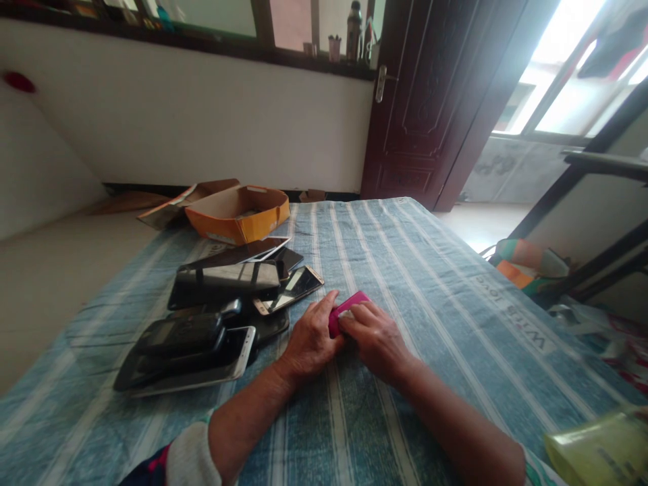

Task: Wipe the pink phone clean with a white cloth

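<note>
A small pink phone (pixel 348 307) lies on the striped blue cloth (pixel 430 283), held between both my hands. My left hand (pixel 310 341) curls round its left side, fingers closed on it. My right hand (pixel 375 337) grips its right side, with the fingertips pressed on top. Most of the pink phone is hidden under my fingers. Just left of my hands lies a pile of several dark phones and tablets (pixel 217 304), some with gold or white edges.
An open orange cardboard box (pixel 237 212) stands at the cloth's far left, with a flattened box (pixel 187 199) beside it. A yellow-green packet (pixel 602 449) sits at the near right corner. A dark door (pixel 430 101) is beyond. Clutter lies on the floor at right.
</note>
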A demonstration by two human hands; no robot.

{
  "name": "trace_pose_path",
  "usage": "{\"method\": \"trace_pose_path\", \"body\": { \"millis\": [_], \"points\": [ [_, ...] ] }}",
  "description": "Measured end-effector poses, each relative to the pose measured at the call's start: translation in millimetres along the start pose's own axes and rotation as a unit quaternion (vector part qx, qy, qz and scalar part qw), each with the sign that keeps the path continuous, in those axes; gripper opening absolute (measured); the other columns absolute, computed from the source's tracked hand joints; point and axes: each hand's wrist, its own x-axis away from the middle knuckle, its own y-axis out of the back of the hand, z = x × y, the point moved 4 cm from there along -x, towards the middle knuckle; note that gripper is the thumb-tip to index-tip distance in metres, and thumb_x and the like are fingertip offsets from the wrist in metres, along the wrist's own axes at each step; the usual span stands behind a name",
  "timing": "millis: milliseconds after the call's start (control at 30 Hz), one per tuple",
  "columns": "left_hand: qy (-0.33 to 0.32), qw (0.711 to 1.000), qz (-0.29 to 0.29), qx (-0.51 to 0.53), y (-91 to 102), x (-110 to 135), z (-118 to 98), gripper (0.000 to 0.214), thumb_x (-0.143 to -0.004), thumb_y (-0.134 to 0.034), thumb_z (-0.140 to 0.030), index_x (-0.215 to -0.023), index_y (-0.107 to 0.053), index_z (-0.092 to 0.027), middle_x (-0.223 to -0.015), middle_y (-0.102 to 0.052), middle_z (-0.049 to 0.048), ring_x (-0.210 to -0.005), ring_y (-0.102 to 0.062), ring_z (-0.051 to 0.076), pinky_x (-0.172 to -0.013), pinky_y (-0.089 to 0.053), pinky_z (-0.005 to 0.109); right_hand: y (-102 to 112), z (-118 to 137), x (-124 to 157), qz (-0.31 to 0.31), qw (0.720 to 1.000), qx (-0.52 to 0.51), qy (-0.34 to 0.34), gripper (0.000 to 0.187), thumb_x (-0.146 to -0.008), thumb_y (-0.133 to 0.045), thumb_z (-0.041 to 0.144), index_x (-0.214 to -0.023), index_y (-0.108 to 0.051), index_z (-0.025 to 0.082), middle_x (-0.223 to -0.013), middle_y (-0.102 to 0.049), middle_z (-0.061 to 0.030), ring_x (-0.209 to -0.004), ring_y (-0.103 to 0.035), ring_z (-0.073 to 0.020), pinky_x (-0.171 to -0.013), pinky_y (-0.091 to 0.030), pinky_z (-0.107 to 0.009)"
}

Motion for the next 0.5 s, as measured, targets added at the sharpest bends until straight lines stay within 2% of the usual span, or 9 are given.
{"method": "trace_pose_path", "body": {
  "millis": [133, 400, 500],
  "points": [
    [0.017, 1.000, 0.006, 0.009, 0.4, -0.6, -1.2, 0.068, -0.071, -0.066, -0.024, -0.134, -0.045, -0.009, -0.116, -0.064, 0.0170, -0.109, -0.061, 0.030, -0.097, -0.050, 0.045, -5.0, 5.8, -3.1, 0.041, 0.998, 0.042, 0.011, 0.018, -0.095, -0.049, 0.020, -0.089, -0.065, 0.018, -0.088, -0.062, -0.0059, -0.086, -0.050, -0.0196, -0.079, -0.040, -0.032],
    [0.014, 1.000, 0.020, -0.015, 0.6, -3.0, -4.0, 0.068, -0.069, -0.065, -0.019, -0.133, -0.046, -0.006, -0.114, -0.065, 0.0179, -0.106, -0.062, 0.031, -0.095, -0.050, 0.046, -13.2, 2.8, -14.5, 0.060, 0.994, 0.088, -0.007, 0.012, -0.092, -0.056, 0.019, -0.087, -0.066, 0.016, -0.090, -0.062, -0.0071, -0.089, -0.049, -0.0216, -0.081, -0.040, -0.034],
    [0.002, 0.999, 0.023, -0.025, -0.7, -2.9, -4.7, 0.065, -0.071, -0.063, -0.019, -0.132, -0.047, -0.004, -0.119, -0.063, 0.0196, -0.110, -0.060, 0.031, -0.097, -0.049, 0.046, -12.8, 3.2, -15.2, 0.064, 0.994, 0.090, -0.007, 0.012, -0.092, -0.055, 0.018, -0.087, -0.066, 0.017, -0.089, -0.062, -0.0071, -0.090, -0.049, -0.0218, -0.080, -0.039, -0.034]
  ]
}}
